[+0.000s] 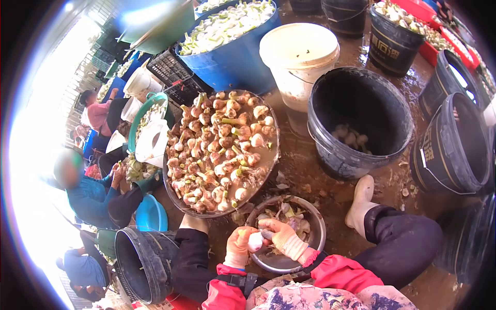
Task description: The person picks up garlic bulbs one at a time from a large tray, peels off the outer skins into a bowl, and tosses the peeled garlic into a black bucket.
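Note:
My left hand (239, 246), in an orange glove with a pale cuff, is closed around a white and purple garlic bulb (255, 242). My right hand (284, 238), gloved alike, grips a small knife (267, 234), a short dark grey piece against the bulb's upper side; its handle is hidden in the fingers. Both hands meet over the near left rim of a metal basin (321, 232) that contains garlic peelings (297, 219). Beyond them, a wide round tub (277, 155) is heaped with unpeeled garlic bulbs (219, 150) on short cut stems.
A black bucket (323, 150) with a few bulbs at its bottom stands right of the tub, behind a white bucket (299, 77). Black buckets (449, 150) line the right. A blue tub (227, 67) of garlic is at the back. Co-workers (93, 199) sit at left. The floor (341, 206) is wet.

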### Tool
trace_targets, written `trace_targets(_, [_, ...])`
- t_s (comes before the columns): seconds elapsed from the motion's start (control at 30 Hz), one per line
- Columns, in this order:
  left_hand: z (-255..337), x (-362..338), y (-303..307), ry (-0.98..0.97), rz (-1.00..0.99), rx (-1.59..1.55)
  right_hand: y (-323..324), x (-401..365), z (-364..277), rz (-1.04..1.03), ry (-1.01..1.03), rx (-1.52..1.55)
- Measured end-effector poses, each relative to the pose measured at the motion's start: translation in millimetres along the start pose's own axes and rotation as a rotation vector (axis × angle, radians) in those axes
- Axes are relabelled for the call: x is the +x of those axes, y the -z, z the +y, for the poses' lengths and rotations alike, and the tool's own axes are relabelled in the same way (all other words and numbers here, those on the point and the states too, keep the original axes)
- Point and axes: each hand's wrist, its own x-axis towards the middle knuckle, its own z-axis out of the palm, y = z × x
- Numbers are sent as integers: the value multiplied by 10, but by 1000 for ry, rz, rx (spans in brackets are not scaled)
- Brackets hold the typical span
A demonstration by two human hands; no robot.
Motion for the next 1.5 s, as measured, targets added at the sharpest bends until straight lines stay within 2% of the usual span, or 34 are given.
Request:
trace_targets(0.03, [17, -18, 14, -19, 1, -70, 8, -14, -109, -27, -177, 274])
trace_targets(0.1, [-48, 12, 117, -31, 70, -28, 33, -30, -235, -35, -144, 345])
trace_targets(0.17, [-104, 30, 217, -40, 139, 12, 120, -42, -362, -143, -226, 736])
trace_targets(0.23, [-92, -22, 233, -6, 245, 95, 198, -19, -422, -162, -147, 759])
trace_targets(0.3, [-73, -57, 299, 44, 292, 126, 366, -10, -586, -169, -51, 945])
trace_targets(0.37, [-124, -81, 380, 31, 264, -299, 533, -6, -698, -73, -3, 970])
trace_targets(0.43, [-104, -112, 445, 58, 219, -372, 599, 40, -563, -106, 5, 666])
trace_targets(0.5, [-168, -113, 531, 92, 172, -516, 503, 78, -343, -234, 171, -196])
trace_targets(0.53, [-127, -124, 500, 84, 114, -515, 422, -12, -341, -248, -18, -228])
trace_targets(0.57, [-76, -137, 428, 84, 109, -512, 334, 13, -20, -155, 210, -578])
trace_targets(0.63, [-14, -172, 279, 1, 29, -446, 123, 2, -47, -138, 125, -258])
trace_targets(0.67, [-9, -178, 277, 28, 12, -466, 57, -2, -90, -133, 122, -256])
trace_targets(0.73, [-74, -182, 228, -35, 58, -358, -10, -6, -252, -102, -237, 134])
trace_targets(0.83, [-132, -162, 95, -129, 97, -201, 0, -32, -371, -67, -304, 10])
trace_targets(0.9, [-179, -129, 51, -538, 178, 550, -13, -8, -183, -48, -299, 18])
trace_targets(0.93, [-148, -162, -17, -634, 222, 781, -35, -11, -120, 2, -119, -201])
trace_targets(0.97, [-168, -179, -52, -633, 219, 782, -47, -10, -61, 51, 63, -420])
trace_targets(1.0, [-171, -188, -95, -636, 241, 824, -36, -76, -280, 53, 46, -453])
trace_targets(1.1, [-140, -208, -194, -635, 258, 853, -21, -33, -200, 91, 57, -393])
trace_targets(1.17, [-94, -192, -152, -192, 43, -167, 9, 7, -136, 120, 138, -299])
trace_targets(1.2, [-88, -122, -38, -139, -187, -380, 64, 19, -234, 116, -44, 12])
trace_targets(1.23, [-137, -121, 21, -147, -179, -378, 102, 23, -284, 103, -228, 322])
trace_targets(1.27, [-184, -129, 77, -87, -153, -626, 119, 90, -59, 127, -176, 484])
trace_targets(1.3, [-186, -131, 90, -27, -131, -874, 172, 80, -105, 139, -240, 704])
trace_targets(1.37, [-91, -167, 43, 0, -110, -972, 296, 126, 19, 191, -296, 694])
trace_targets(1.43, [-182, -94, 146, 48, -148, -928, 422, 166, 260, 121, -331, 351])
trace_targets(1.47, [-342, 24, 309, 133, -62, -859, 455, 104, 20, 33, -415, -89])
trace_targets(1.5, [-358, 44, 259, 118, 14, -723, 450, 148, 289, -85, -175, -649])
